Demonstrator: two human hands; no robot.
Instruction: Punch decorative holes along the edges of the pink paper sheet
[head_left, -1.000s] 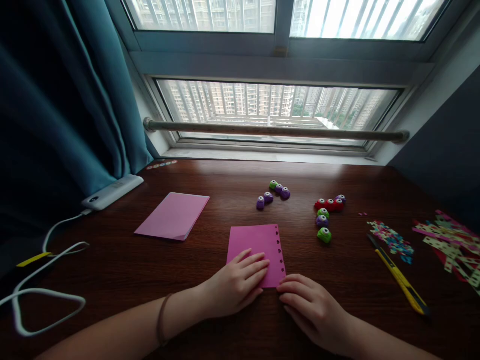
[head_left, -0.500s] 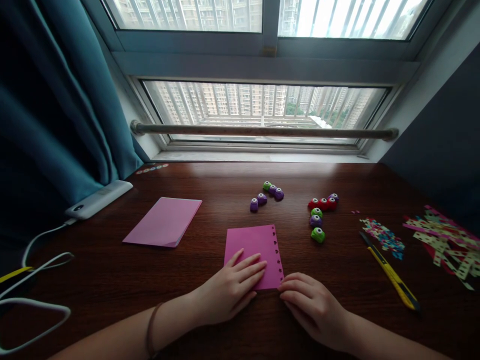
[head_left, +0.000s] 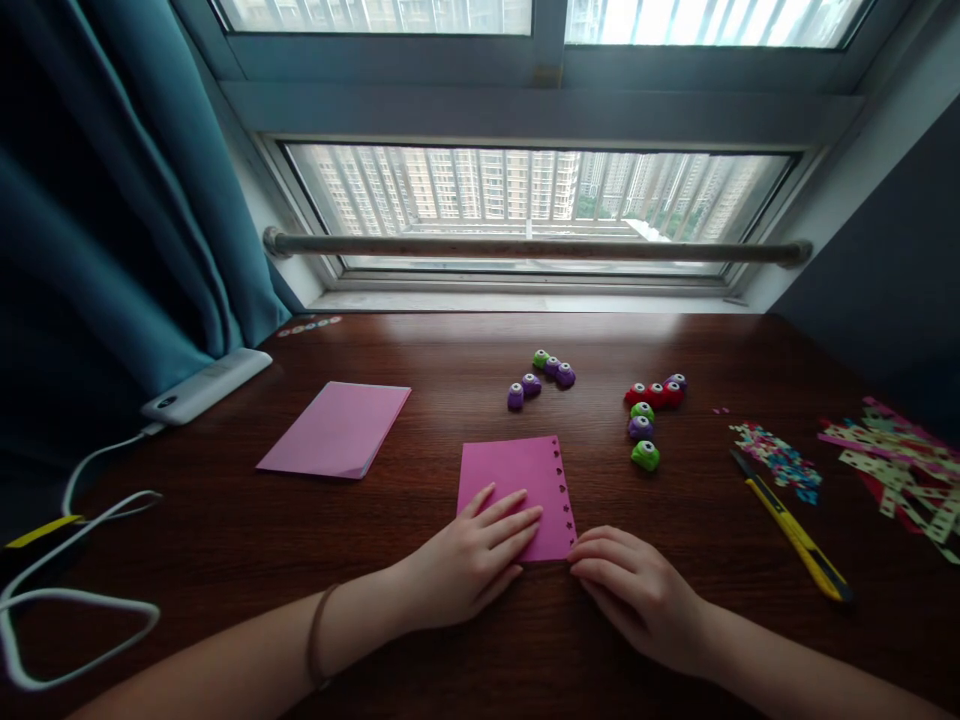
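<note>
A bright pink sheet of paper lies on the wooden desk, with a row of small punched shapes down its right edge. Flat across its lower middle rests my left hand, fingers spread, covering part of the sheet. My right hand is at the sheet's lower right corner, its fingers closed together on that corner; the thumb is mostly hidden. To the left lies a paler pink stack of paper, touched by neither hand.
Small eye-topped figures in purple and green and in red stand behind the sheet. On the right lie a yellow utility knife, punched confetti and paper strips. A white device with a cable is left.
The camera view has tilted down slightly, so everything sits higher and a little to the right. Both hands keep about the same places on the pink paper.
</note>
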